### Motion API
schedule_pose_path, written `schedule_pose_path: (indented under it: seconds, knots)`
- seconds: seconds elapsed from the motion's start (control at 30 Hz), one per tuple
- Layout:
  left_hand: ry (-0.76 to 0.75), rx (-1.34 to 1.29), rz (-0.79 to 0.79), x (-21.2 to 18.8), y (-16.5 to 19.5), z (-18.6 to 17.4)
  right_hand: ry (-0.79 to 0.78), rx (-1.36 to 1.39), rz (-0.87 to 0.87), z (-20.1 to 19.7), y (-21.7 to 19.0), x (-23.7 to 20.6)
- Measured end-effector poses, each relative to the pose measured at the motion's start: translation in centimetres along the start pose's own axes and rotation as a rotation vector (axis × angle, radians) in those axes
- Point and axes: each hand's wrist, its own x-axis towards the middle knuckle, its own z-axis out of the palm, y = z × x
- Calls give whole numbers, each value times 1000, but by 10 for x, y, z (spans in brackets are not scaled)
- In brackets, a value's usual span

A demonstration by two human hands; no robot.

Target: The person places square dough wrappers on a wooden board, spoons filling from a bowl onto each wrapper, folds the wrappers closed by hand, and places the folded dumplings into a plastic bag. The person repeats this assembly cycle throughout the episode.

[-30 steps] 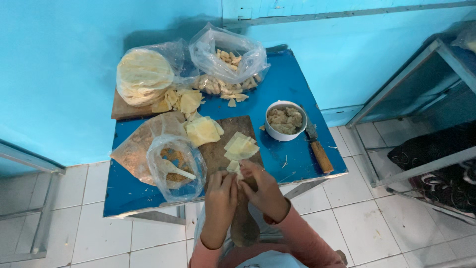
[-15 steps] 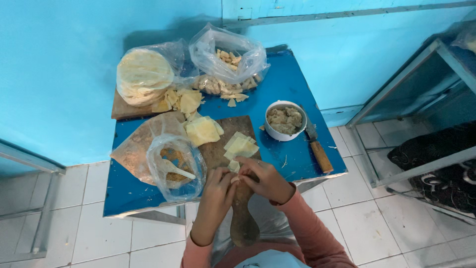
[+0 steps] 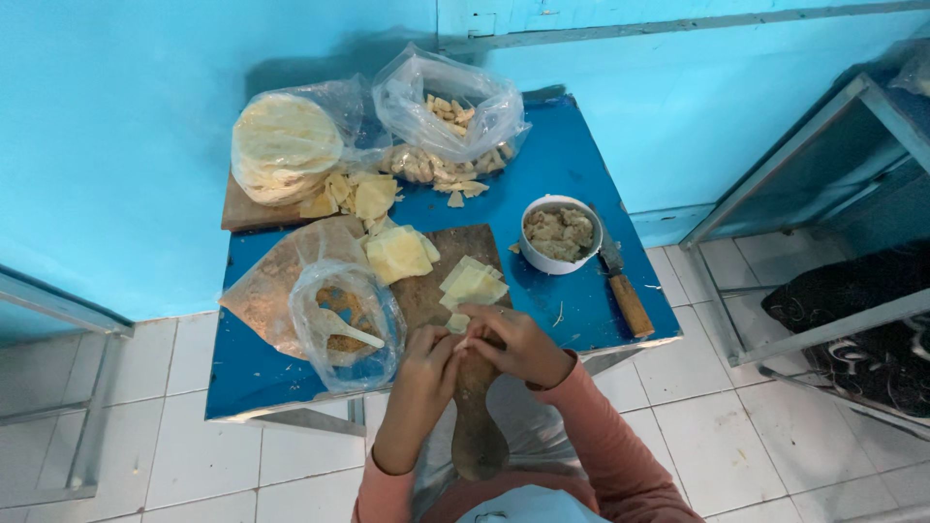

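both hands meet over the near end of the wooden board (image 3: pixel 455 291), pinching one small pale square of dough (image 3: pixel 459 325) between their fingertips: the left hand (image 3: pixel 426 363) closes on its near-left side, the right hand (image 3: pixel 513 344) curls over it from the right, so each hand is gripping the same piece and neither is free. the piece sits right at the grip, just above the board's long handle (image 3: pixel 478 426), which runs back toward the person's lap. to do this pinching well, i judge the fingertips should press the edges evenly and keep the piece low over the board, so nothing drops past the table edge. just beyond the fingers lies a small stack of cut squares (image 3: pixel 473 283); further out and to the left, a bigger stack (image 3: pixel 397 254). left of the grip stands an open plastic bag with a white spoon (image 3: pixel 339 327) in it. right and beyond the grip is a white bowl of lumpy filling (image 3: pixel 559 232), with a wooden-handled knife (image 3: pixel 620 286) beside it. farthest out, by the wall, sit a bagged pile of round flat sheets (image 3: pixel 281 145) and a clear bag of folded pieces (image 3: pixel 450 111) on the blue table (image 3: pixel 581 165).
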Motion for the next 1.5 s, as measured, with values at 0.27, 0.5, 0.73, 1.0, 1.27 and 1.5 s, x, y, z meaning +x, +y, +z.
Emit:
schedule_pose_path:
  seconds: [0.27,0.5,0.73,1.0,1.27,1.5]
  knots:
    - [-17,16,-143,9,-7,6,-23,105,117,-2,5,12]
    - [38,70,-99,12,-5,8,40,-37,26,4,-1,8]
    - [17,38,20,3,-2,-1,29,-167,-80,3,-4,2]
    - [-56,16,-40,5,-3,0,-91,4,3,-2,0,5]
    - [-69,-3,-106,13,-3,-1,4,-127,-2,0,-7,7]
    - [-41,41,-158,15,-9,6,101,-358,-106,3,-22,8]
